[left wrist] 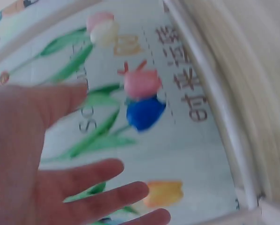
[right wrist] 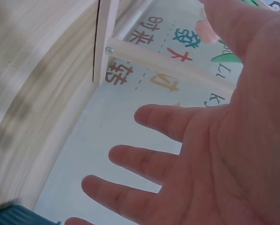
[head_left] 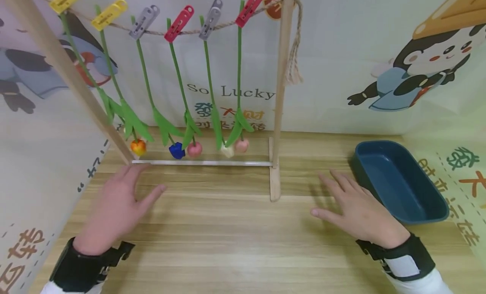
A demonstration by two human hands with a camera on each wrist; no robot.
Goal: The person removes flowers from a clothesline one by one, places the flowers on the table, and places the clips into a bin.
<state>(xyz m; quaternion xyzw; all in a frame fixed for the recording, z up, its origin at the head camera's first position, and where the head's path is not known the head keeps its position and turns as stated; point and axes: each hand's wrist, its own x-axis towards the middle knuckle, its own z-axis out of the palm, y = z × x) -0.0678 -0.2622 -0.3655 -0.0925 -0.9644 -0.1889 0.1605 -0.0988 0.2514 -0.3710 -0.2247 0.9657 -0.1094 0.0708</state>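
Several artificial tulips hang head down from a twine line (head_left: 155, 32), each stem pinched by a clothespin, such as a red clothespin (head_left: 179, 24) and a grey clothespin (head_left: 144, 22). Their blooms include an orange tulip (head_left: 138, 147), a blue tulip (head_left: 176, 150), a pink tulip (head_left: 195, 149) and a white tulip (head_left: 227, 150). My left hand (head_left: 115, 205) is by the lower left corner of the wooden frame (head_left: 280, 95), fingers spread and holding nothing. To the right of the frame, my right hand (head_left: 357, 209) is empty, fingers extended, beside a dark blue basin (head_left: 402, 180).
A pale rod (head_left: 205, 163) joins the frame's posts low down, near the blooms. The right post stands on a wooden foot (head_left: 275, 188) on the wood-grain table (head_left: 235, 243). Printed sheets (head_left: 326, 66) with cartoon figures and lettering surround the table at the back and sides.
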